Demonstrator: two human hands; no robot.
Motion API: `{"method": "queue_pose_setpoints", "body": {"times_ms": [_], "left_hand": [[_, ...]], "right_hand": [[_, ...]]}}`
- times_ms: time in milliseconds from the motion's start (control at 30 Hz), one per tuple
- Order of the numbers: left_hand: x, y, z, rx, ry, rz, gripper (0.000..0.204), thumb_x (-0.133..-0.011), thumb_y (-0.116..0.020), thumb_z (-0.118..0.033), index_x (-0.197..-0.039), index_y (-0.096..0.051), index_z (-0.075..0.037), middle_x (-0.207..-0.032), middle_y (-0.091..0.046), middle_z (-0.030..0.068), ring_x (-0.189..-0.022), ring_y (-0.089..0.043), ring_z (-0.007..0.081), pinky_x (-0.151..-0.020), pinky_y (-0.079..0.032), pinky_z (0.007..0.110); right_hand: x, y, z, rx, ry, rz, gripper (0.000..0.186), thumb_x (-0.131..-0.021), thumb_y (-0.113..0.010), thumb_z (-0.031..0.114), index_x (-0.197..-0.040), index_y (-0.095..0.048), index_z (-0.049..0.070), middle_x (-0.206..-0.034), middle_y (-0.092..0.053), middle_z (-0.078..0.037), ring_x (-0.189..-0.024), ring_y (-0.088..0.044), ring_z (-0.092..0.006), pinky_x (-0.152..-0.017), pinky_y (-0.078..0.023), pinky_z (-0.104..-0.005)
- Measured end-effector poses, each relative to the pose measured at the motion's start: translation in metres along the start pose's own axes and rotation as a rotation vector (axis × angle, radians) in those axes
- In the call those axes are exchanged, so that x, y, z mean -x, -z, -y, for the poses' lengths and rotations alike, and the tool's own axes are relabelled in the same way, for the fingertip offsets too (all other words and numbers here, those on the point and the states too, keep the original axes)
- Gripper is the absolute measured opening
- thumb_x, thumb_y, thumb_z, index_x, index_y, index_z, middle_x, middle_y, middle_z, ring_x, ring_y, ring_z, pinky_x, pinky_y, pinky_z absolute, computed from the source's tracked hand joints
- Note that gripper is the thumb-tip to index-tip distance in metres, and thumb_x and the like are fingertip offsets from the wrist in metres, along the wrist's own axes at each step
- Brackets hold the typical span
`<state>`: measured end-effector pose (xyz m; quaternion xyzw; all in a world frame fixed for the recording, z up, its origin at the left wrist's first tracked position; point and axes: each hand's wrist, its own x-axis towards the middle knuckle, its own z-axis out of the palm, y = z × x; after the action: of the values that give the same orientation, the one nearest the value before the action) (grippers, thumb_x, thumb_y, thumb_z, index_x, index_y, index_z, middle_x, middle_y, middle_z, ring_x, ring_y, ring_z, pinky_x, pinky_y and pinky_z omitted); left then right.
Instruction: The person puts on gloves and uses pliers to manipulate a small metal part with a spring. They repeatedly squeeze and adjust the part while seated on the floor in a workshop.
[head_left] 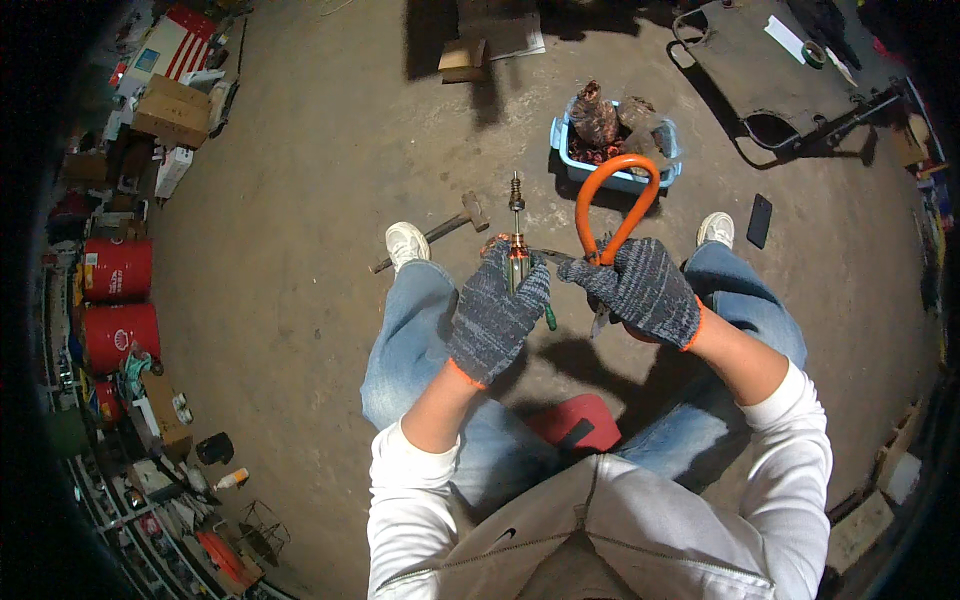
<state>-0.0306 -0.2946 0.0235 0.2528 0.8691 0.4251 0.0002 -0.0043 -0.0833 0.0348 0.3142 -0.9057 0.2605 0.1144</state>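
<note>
My left hand, in a grey knit glove with an orange cuff, is closed around a motor rotor with a metal shaft that points away from me. A little copper shows beside the fingers. A green piece sticks out below this hand; its kind is unclear. My right hand, gloved alike, grips a tool with a looped orange handle. The tool's dark metal end reaches left to the rotor; whether it touches is hard to see.
A blue basket with copper scraps and plastic bags stands ahead. A sledgehammer lies by my left shoe, a phone beyond my right. Red drums and boxes line the left side. A dark metal-framed table is far right.
</note>
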Motion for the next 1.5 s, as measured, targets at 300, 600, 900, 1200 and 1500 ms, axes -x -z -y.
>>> {"method": "queue_pose_setpoints", "body": {"times_ms": [300,600,900,1200,1500], "left_hand": [[-0.003,-0.001,-0.011,-0.037,0.204,0.046,0.042,-0.078,-0.064,-0.018,-0.108,-0.051,0.007,-0.078,-0.061,0.0203,-0.071,-0.061,0.0343,-0.062,-0.048,0.040],[0.009,-0.008,0.004,0.044,0.160,0.161,0.033,-0.081,-0.058,-0.017,-0.105,-0.051,0.005,-0.083,-0.059,0.0233,-0.079,-0.058,0.0367,-0.068,-0.046,0.043],[0.019,-0.013,0.004,-0.091,-0.240,0.417,0.026,-0.083,-0.049,-0.007,-0.108,-0.054,-0.001,-0.094,-0.058,0.0188,-0.089,-0.056,0.0326,-0.079,-0.046,0.038],[0.001,0.009,-0.006,0.038,-0.196,0.324,0.021,-0.077,-0.052,0.000,-0.097,-0.057,0.000,-0.089,-0.058,0.0174,-0.082,-0.057,0.0343,-0.072,-0.047,0.039],[-0.007,0.020,-0.021,-0.005,-0.123,0.280,0.013,-0.080,-0.054,-0.004,-0.092,-0.058,-0.003,-0.081,-0.057,0.0144,-0.074,-0.057,0.0319,-0.064,-0.046,0.040]], "right_hand": [[0.001,0.001,0.002,0.116,-0.090,0.174,0.036,-0.081,-0.053,0.016,-0.117,-0.056,0.020,-0.077,-0.061,-0.008,-0.060,-0.060,-0.0253,-0.048,-0.046,-0.0376],[-0.006,0.007,0.004,-0.296,-0.255,0.237,0.021,-0.084,-0.056,0.020,-0.103,-0.064,0.016,-0.063,-0.057,-0.004,-0.053,-0.057,-0.0178,-0.048,-0.045,-0.0311],[-0.001,-0.012,-0.004,-0.365,-0.057,0.195,0.026,-0.081,-0.057,0.020,-0.106,-0.061,0.022,-0.065,-0.055,-0.007,-0.054,-0.055,-0.0207,-0.048,-0.041,-0.0348],[-0.015,0.026,-0.001,-0.875,-0.697,0.141,0.035,-0.077,-0.069,0.035,-0.066,-0.062,0.003,-0.050,-0.057,-0.005,-0.044,-0.055,-0.0129,-0.046,-0.044,-0.0258],[-0.003,0.030,-0.003,-0.072,-0.158,0.288,0.033,-0.082,-0.053,0.017,-0.114,-0.059,0.025,-0.076,-0.061,-0.006,-0.058,-0.059,-0.0217,-0.048,-0.045,-0.0348]]}}
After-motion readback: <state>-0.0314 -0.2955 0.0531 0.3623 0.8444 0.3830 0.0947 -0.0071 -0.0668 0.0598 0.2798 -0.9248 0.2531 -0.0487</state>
